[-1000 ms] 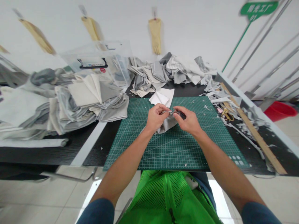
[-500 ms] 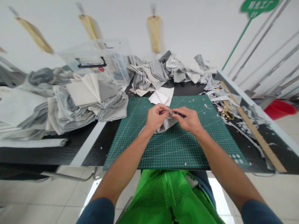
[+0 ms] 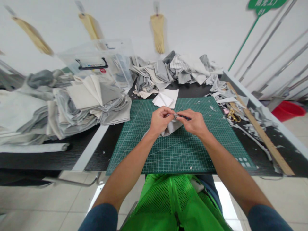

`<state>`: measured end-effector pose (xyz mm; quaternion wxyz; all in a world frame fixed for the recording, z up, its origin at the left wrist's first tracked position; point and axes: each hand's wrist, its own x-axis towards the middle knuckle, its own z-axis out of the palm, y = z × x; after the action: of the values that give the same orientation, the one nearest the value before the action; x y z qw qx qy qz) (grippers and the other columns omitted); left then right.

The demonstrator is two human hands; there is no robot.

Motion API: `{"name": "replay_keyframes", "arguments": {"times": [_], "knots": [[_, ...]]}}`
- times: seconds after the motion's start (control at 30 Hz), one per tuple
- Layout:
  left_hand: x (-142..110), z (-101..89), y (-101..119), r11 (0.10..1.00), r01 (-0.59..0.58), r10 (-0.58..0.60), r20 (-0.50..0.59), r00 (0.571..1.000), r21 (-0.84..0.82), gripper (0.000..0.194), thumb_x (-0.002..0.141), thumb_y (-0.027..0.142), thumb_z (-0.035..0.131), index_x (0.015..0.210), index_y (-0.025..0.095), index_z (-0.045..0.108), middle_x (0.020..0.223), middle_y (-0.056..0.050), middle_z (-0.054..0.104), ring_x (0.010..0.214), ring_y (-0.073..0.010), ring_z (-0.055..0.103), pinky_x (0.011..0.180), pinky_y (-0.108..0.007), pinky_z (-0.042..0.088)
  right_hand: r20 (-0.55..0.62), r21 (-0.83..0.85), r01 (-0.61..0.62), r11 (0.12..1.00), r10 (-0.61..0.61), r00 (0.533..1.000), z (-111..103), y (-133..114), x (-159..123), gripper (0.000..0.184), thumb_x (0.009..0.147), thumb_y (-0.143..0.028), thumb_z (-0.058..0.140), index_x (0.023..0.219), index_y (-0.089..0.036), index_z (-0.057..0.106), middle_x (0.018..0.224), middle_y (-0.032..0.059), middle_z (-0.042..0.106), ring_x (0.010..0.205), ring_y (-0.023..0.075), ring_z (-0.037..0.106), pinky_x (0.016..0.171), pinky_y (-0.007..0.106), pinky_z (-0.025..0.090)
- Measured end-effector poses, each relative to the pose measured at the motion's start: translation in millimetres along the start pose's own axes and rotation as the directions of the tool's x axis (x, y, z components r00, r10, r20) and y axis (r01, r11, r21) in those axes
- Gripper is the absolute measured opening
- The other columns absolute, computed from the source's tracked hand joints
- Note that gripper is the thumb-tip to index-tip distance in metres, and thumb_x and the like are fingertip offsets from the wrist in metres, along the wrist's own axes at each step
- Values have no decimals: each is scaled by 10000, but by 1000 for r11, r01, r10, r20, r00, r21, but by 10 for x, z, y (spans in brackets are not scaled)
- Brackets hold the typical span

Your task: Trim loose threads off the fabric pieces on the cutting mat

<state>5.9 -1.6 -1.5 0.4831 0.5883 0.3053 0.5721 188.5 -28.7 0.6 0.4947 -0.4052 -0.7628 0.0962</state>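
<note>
My left hand (image 3: pixel 160 121) is closed on a piece of grey cloth (image 3: pixel 170 129), pinching its upper edge between thumb and fingers. The cloth hangs down over the green cutting mat (image 3: pixel 183 154). In my right hand (image 3: pixel 194 122) is a slim tool with a dark handle (image 3: pixel 185 117); its tip meets the pinched cloth edge, and its exact kind is too small to make out. Both hands are close together above the mat's upper middle. Just beyond them lie folded white cloth pieces (image 3: pixel 166 98).
Stacked grey and cream cloths (image 3: pixel 96 99) cover the left side, before a clear plastic box (image 3: pixel 96 64). More cloth (image 3: pixel 154 75) is heaped at the back. To the right are gold-handled scissors (image 3: pixel 233 116), a wooden ruler (image 3: pixel 262 134), fabric scraps (image 3: pixel 260 117) and a red bucket (image 3: pixel 288 109).
The whole view has shifted very slightly. Both hands keep their grip on the cloth and the tool, with almost no visible movement.
</note>
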Motion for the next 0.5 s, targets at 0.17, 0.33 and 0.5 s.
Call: {"name": "replay_keyframes", "arguments": {"times": [0.17, 0.33, 0.5], "knots": [[-5, 1, -14, 1000, 14, -14, 7, 1000, 6, 166, 730, 188, 779, 846, 162, 662, 832, -36, 762, 756, -138, 706, 722, -263, 538, -15, -3, -35, 999, 35, 999, 9, 13, 0, 140, 909, -323, 715, 996, -265, 808, 955, 41, 798, 846, 215, 714, 789, 376, 571], [0, -15, -19, 999, 33, -33, 12, 999, 2, 191, 729, 199, 790, 863, 167, 658, 847, -39, 763, 753, -142, 706, 727, -271, 537, -35, 34, -125, 992, 126, 991, 13, 2, 4, 166, 896, -355, 714, 992, -258, 809, 938, 43, 791, 825, 207, 712, 772, 358, 564], [10, -19, -13, 999, 43, -43, -11, 999, 20, 199, 717, 196, 799, 847, 166, 651, 852, -44, 764, 762, -145, 702, 730, -272, 530, -125, 142, -288, 947, 305, 944, 14, 21, 22, 232, 867, -399, 715, 992, -220, 791, 965, 57, 790, 824, 214, 715, 784, 367, 569]]}}
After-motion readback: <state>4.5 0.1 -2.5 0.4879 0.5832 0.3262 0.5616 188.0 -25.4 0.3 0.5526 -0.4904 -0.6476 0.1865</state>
